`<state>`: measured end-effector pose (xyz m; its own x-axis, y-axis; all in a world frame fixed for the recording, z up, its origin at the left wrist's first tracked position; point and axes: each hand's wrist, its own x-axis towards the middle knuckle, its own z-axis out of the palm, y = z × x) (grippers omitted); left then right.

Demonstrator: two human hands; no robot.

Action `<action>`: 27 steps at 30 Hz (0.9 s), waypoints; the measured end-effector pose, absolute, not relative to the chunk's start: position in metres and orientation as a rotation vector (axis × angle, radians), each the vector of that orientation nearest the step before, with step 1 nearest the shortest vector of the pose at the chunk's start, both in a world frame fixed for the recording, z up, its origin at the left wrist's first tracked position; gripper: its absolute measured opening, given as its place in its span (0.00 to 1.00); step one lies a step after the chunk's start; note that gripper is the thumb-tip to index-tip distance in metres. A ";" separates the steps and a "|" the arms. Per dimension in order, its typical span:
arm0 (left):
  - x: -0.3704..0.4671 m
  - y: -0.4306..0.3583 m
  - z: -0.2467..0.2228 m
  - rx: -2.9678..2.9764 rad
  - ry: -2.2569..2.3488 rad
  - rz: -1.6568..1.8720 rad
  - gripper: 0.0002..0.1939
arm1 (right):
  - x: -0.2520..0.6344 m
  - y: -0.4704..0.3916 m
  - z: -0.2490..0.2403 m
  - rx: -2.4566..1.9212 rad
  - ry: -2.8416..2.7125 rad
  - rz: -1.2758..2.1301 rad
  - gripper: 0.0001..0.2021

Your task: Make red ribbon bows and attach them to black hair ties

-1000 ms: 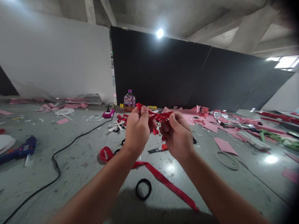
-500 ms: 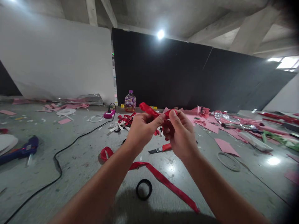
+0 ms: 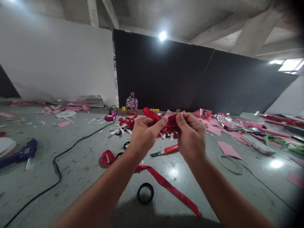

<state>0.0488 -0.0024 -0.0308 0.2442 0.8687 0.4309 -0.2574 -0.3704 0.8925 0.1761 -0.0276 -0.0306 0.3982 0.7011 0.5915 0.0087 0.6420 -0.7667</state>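
A piece of red ribbon (image 3: 151,114) is stretched between my two hands at the centre of the view. My left hand (image 3: 148,131) pinches it between thumb and fingers, and a red end sticks up past the knuckles. On its other side my right hand (image 3: 191,133) pinches the red material with thumb and fingertips. Below them a knife (image 3: 166,151) with a red handle lies on the table. A long red ribbon (image 3: 169,185) runs under my left forearm, with a loop at its left end. Nearer me lies a black ring (image 3: 145,193).
Red and white ribbon pieces (image 3: 124,125) lie behind my left hand, near a bottle (image 3: 131,104) and a pink power socket (image 3: 110,116). A blue glue gun (image 3: 22,153) and black cable (image 3: 78,141) are left. Pink paper (image 3: 229,150) and a pale ring (image 3: 231,164) lie right.
My right hand has moved a little to the right, away from my left hand, so more red ribbon shows between them. My left hand keeps its pinch.
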 end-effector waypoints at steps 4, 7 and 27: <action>0.049 -0.002 -0.033 1.452 0.582 1.354 0.22 | 0.173 -0.029 -0.031 -0.781 -1.074 0.545 0.12; 0.048 -0.002 -0.031 1.444 0.533 1.346 0.21 | 0.174 -0.029 -0.031 -0.768 -1.062 0.592 0.13; 0.043 0.003 -0.026 1.530 0.635 1.273 0.16 | 0.190 -0.022 -0.025 -0.875 -1.309 0.906 0.13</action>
